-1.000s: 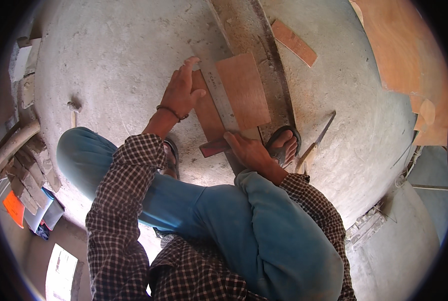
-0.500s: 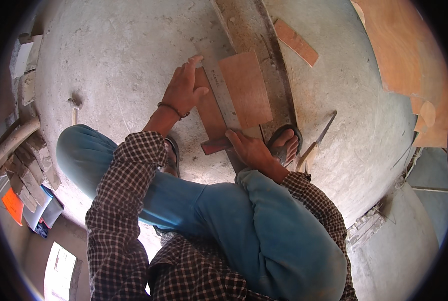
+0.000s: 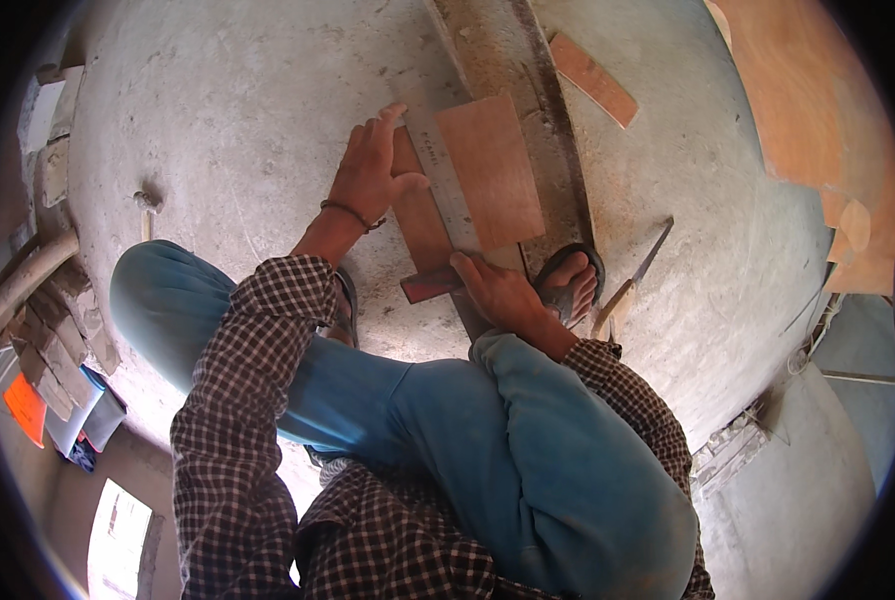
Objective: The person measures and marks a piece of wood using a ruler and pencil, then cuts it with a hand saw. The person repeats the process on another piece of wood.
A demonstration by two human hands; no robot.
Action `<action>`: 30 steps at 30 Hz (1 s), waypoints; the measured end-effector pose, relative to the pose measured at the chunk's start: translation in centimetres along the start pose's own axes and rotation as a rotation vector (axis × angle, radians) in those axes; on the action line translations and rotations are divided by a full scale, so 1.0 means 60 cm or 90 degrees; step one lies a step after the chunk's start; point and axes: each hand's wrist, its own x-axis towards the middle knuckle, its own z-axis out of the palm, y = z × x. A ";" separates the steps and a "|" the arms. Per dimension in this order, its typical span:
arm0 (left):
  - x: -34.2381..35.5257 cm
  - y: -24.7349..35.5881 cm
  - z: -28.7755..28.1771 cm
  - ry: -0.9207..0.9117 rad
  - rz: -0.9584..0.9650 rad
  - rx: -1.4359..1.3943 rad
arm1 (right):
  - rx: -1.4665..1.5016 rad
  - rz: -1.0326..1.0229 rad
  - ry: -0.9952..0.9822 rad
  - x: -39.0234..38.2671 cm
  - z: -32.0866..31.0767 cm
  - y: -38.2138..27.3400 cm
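Note:
My left hand (image 3: 365, 172) lies with fingers stretched along the far end of a narrow brown wooden strip (image 3: 422, 228); its thumb reaches across the strip. Along the strip's right side runs a flat grey metal blade (image 3: 439, 172) with dark markings. A dark red bar (image 3: 431, 286) crosses the strip near its close end. My right hand (image 3: 507, 296) is closed at the bar's right end, thumb on top, the other fingers partly hidden. Whether bar and blade are joined is not clear. A rectangular plywood piece (image 3: 492, 172) lies just right of the blade.
A long, dirty wooden board (image 3: 559, 130) stretches away beneath the work. Beyond it lies a small plywood offcut (image 3: 594, 80). A handsaw (image 3: 639, 275) rests beside my right foot, a hammer (image 3: 147, 212) at far left. Large plywood sheets (image 3: 817, 100) fill the right; wood scraps (image 3: 62, 335) stand left.
My left thumb has shifted slightly right, over the strip toward the blade. My right hand and the dark red bar have barely moved.

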 end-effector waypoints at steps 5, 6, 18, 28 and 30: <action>0.000 0.008 -0.003 -0.002 -0.015 -0.006 | -0.007 0.013 -0.013 -0.002 0.004 0.003; 0.000 0.008 -0.003 0.002 -0.015 -0.006 | -0.008 0.013 -0.013 -0.002 0.005 0.003; 0.000 0.015 -0.009 0.028 -0.008 0.024 | 0.005 -0.003 0.023 -0.002 0.003 0.005; -0.003 0.010 -0.003 0.058 -0.009 0.019 | 0.018 -0.030 0.021 0.002 -0.003 0.008; -0.003 0.011 0.000 0.061 -0.032 0.020 | 0.020 -0.033 0.019 0.004 -0.003 0.008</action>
